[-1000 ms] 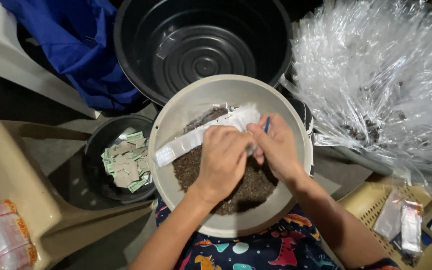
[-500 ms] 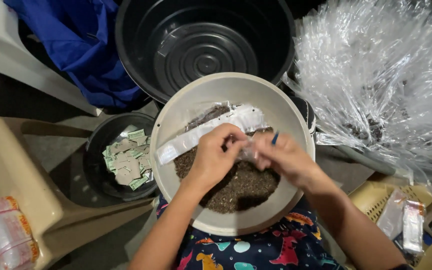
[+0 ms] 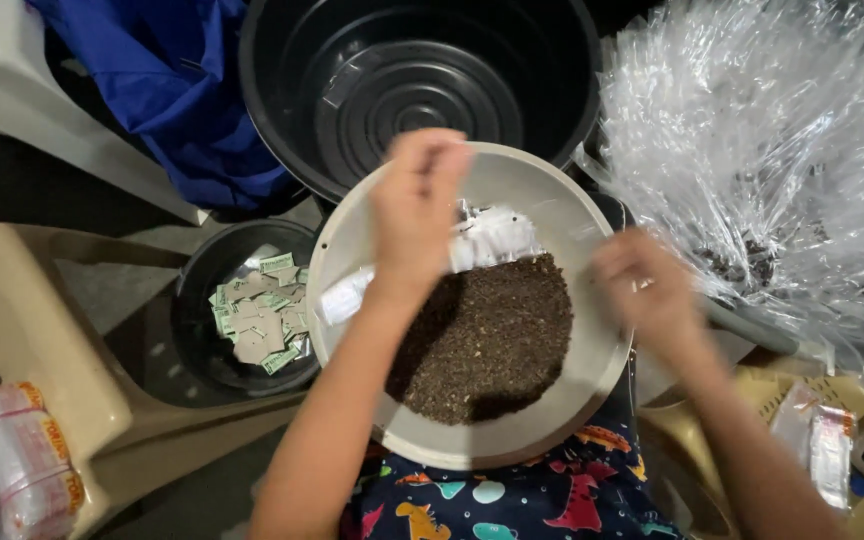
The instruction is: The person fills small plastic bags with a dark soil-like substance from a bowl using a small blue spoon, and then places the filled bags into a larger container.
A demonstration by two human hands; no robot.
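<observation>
A beige round bowl (image 3: pixel 552 215) rests on my lap and holds a heap of dark brown granules (image 3: pixel 487 340). White sachet strips (image 3: pixel 492 235) lie across its far side. My left hand (image 3: pixel 417 205) is lifted over the bowl's far rim with its fingers pinched together; nothing shows between them. My right hand (image 3: pixel 647 290) is blurred at the bowl's right rim, beside a pile of clear plastic bags (image 3: pixel 772 140). Its fingers look curled, and I cannot make out whether it holds anything.
A large black tub (image 3: pixel 422 75) stands behind the bowl. A small black bucket (image 3: pixel 197 330) at the left holds several small paper labels (image 3: pixel 262 320). Blue cloth (image 3: pixel 172 90) lies at the back left. A beige plastic chair (image 3: pixel 22 340) and a wrapped packet (image 3: pixel 17 455) are at the far left, with small packets (image 3: pixel 822 450) at the right.
Both hands were together over the granules. My left hand has risen toward the black tub, and my right hand has swung right toward the plastic bags.
</observation>
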